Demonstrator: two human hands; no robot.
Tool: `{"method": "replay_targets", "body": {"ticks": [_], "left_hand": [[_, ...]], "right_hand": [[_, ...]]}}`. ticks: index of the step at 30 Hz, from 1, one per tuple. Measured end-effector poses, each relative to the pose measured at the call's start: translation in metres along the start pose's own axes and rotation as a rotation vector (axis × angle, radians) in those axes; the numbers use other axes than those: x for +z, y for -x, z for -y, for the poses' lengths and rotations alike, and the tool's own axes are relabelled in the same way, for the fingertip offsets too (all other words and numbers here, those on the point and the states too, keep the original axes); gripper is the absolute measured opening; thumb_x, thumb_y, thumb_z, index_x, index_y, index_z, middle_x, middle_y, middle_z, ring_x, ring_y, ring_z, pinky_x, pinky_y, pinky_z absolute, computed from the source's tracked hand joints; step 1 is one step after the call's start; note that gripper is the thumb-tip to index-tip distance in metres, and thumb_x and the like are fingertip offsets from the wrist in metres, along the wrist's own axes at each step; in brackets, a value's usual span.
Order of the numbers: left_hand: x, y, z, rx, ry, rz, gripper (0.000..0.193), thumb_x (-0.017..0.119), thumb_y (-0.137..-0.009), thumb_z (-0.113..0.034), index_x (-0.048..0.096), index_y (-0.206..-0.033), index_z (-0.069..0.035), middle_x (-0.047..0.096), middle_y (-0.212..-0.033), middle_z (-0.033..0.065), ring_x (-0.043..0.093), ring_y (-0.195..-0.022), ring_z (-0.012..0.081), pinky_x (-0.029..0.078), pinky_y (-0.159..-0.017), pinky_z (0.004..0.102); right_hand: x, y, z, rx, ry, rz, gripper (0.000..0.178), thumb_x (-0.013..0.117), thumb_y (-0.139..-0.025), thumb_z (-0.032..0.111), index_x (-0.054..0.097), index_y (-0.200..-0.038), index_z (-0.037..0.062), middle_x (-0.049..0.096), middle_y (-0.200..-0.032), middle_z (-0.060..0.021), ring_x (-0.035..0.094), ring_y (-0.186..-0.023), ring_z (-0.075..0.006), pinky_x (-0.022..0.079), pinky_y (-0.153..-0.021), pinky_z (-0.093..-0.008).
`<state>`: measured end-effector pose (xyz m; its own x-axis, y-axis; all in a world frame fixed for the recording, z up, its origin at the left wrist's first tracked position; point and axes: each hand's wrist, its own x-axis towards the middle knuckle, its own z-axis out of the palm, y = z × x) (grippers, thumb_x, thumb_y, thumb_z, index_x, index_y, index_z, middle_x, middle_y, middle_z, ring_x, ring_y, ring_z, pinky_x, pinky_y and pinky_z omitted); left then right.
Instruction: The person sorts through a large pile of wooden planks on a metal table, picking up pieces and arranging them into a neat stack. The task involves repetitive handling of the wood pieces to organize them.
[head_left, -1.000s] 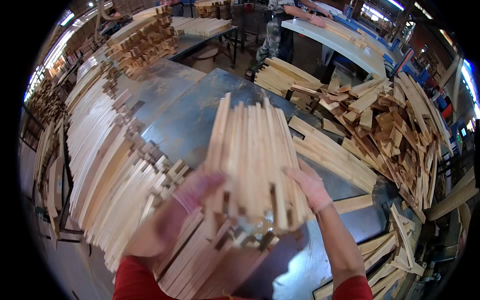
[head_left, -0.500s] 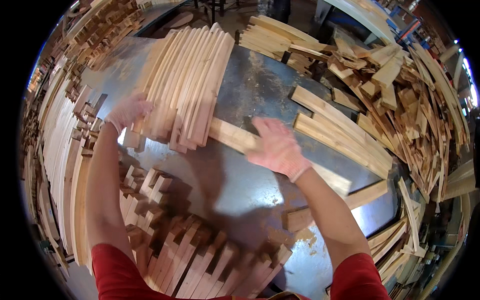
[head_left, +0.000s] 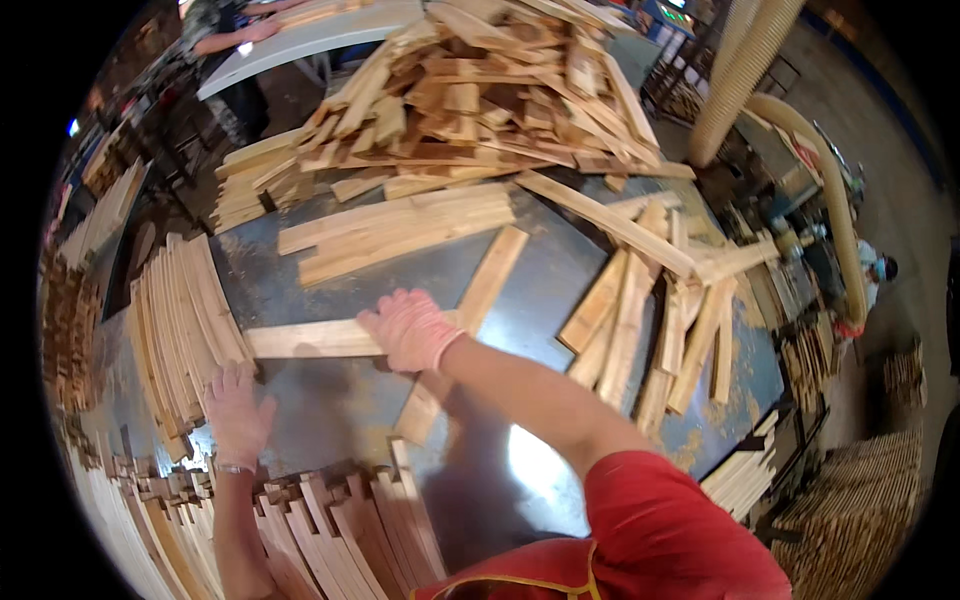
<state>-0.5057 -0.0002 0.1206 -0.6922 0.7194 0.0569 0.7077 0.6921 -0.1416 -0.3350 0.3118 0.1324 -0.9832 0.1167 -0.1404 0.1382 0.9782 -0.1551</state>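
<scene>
My right hand (head_left: 412,330), in a pale pink work glove, grips a light wooden strip (head_left: 315,340) around its edges. The strip lies across the metal table, its left end close to a row of wooden strips (head_left: 185,325) packed side by side. Gloved too, my left hand (head_left: 238,415) has its fingers stretched out and thumb apart at the near right corner of that row. It holds nothing that I can see. A diagonal board (head_left: 497,265) passes beneath the held strip, partly hidden by my right hand and forearm.
Notched boards (head_left: 400,230) lie beyond my hands, before a heap of offcuts (head_left: 480,100). Loose pieces (head_left: 625,310) are scattered at right. Upright strips (head_left: 335,530) stand along the near edge. Another person's hand (head_left: 262,30) rests at a white table (head_left: 310,45). A ribbed hose (head_left: 735,85) hangs at right.
The view has swung right, bringing the offcut heap to the middle. My left hand has shifted from the row's left side to its near right corner. My right hand stays on the strip.
</scene>
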Motion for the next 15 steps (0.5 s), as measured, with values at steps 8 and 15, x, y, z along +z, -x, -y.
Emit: {"method": "replay_targets", "body": {"ticks": [8,15], "left_hand": [[-0.013,0.112,-0.244,-0.207,1.978,0.481,0.070,0.065,-0.098,-0.006,0.040,-0.163,-0.009,0.057,-0.148,0.0065,0.062,-0.127,0.0233,0.054,-0.103,0.0386],[0.006,0.064,-0.347,-0.506,1.789,0.353,0.065,0.072,-0.087,-0.009,0.050,-0.148,-0.007,0.069,-0.109,0.0098,0.072,-0.095,0.0216,0.058,-0.073,0.0323]], "right_hand": [[0.033,0.218,-0.043,0.245,-0.872,-0.016,0.070,0.076,-0.089,0.053,0.061,-0.144,0.0111,0.069,-0.127,-0.0287,0.070,-0.115,-0.0422,0.055,-0.101,-0.0499],[-0.004,0.244,-0.193,0.409,-0.151,-0.297,0.053,0.076,-0.082,0.042,0.069,-0.123,0.0082,0.068,-0.120,-0.0212,0.066,-0.110,-0.0386,0.052,-0.101,-0.0466]]}}
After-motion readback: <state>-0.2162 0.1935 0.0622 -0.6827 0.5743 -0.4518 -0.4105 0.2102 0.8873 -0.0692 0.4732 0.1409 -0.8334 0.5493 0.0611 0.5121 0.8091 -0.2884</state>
